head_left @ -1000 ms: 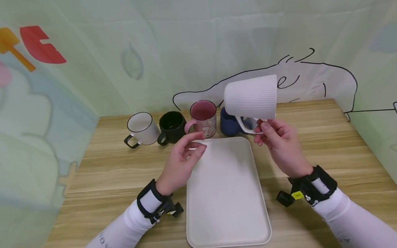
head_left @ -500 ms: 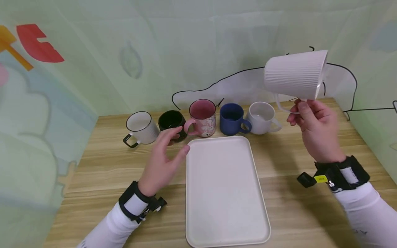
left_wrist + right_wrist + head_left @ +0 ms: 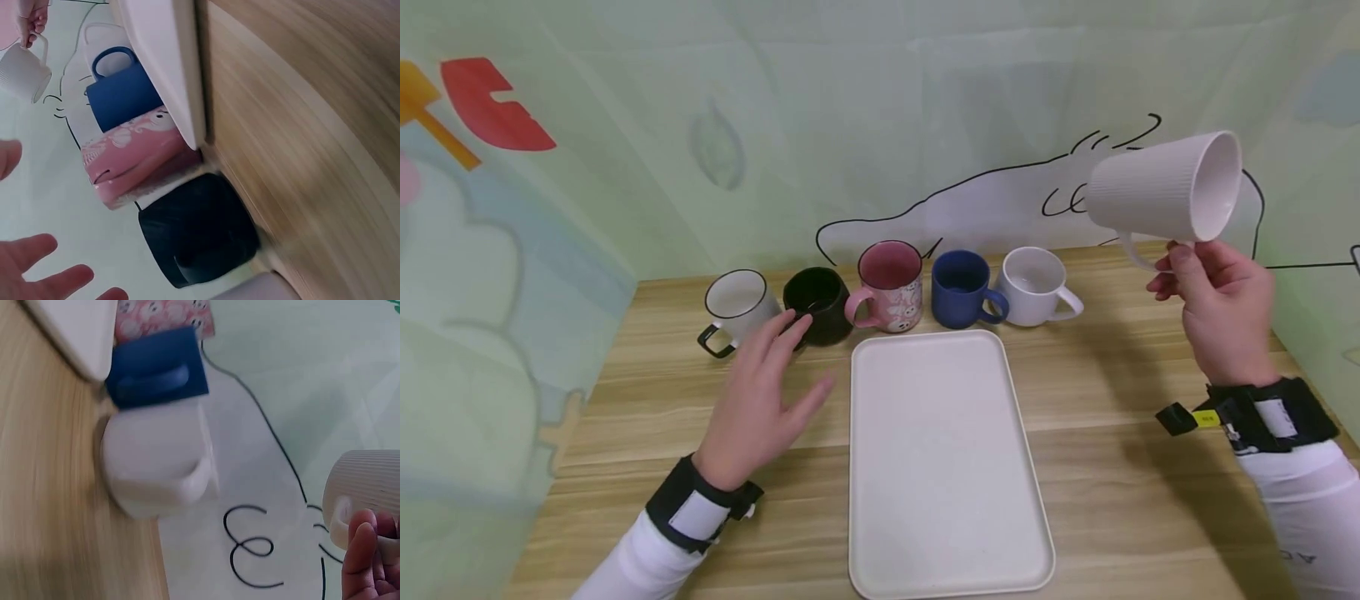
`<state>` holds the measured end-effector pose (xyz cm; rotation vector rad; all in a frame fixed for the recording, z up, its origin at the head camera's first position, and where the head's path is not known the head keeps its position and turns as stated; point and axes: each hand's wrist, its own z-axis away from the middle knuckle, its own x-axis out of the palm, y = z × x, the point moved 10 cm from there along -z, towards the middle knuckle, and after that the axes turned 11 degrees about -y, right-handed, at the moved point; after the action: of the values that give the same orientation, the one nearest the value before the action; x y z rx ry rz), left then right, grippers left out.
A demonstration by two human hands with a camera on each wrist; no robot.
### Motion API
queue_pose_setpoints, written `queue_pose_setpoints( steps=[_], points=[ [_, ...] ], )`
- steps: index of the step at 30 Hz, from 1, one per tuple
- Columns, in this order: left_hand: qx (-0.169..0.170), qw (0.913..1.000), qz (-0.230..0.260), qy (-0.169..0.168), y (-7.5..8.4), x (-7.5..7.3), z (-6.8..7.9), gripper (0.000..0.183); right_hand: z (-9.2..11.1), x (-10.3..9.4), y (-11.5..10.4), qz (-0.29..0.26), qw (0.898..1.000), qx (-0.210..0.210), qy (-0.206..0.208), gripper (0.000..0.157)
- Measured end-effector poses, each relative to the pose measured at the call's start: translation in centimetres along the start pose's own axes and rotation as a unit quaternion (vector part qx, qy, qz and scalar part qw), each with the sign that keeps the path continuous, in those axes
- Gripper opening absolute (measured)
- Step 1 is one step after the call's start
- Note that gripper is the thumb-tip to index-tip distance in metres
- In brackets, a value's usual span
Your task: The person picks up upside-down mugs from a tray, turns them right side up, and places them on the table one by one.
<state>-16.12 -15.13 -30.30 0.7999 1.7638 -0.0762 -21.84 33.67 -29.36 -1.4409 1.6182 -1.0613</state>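
My right hand (image 3: 1228, 312) pinches the handle of a white ribbed mug (image 3: 1150, 187), holding it in the air on its side, mouth toward the right. In the right wrist view the thumb and fingers grip that handle beneath the mug (image 3: 369, 481). My left hand (image 3: 760, 400) hovers with spread fingers left of the white tray (image 3: 947, 467), near the black mug (image 3: 827, 312), and holds nothing. Fingers (image 3: 37, 250) show in the left wrist view, apart from the black mug (image 3: 200, 231). Whether they touch it in the head view is hard to tell.
Along the back of the wooden table (image 3: 625, 467) stand a white mug with black rim (image 3: 745, 308), a pink patterned mug (image 3: 898, 300), a blue mug (image 3: 958, 292) and a plain white mug (image 3: 1030, 292). A printed curtain (image 3: 850, 108) hangs behind them.
My right hand has carried the white ribbed mug to the right, uncovering the blue and plain white mugs; its mouth now shows. My left hand has moved left off the tray, fingers spreading.
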Motion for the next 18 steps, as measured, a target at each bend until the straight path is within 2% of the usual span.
queue_pose_setpoints(
  steps=[2,6,11,18],
  points=[
    [0.006,0.9997,-0.022,-0.005,-0.1,0.1,0.3,0.076,0.0,-0.6,0.2,0.025,1.000,0.001,0.004,0.029],
    [0.011,0.9980,-0.058,-0.020,-0.3,0.5,0.8,0.079,0.0,-1.4,0.5,0.111,0.994,0.010,0.006,0.026],
    [-0.001,0.9935,-0.100,-0.054,-0.7,1.2,1.5,0.084,0.0,-2.0,0.9,0.222,0.975,0.025,0.000,0.026],
    [-0.012,0.9882,-0.126,-0.087,-1.0,1.9,2.3,0.086,-0.1,-2.5,1.8,0.302,0.952,0.041,-0.018,0.028]
  ],
)
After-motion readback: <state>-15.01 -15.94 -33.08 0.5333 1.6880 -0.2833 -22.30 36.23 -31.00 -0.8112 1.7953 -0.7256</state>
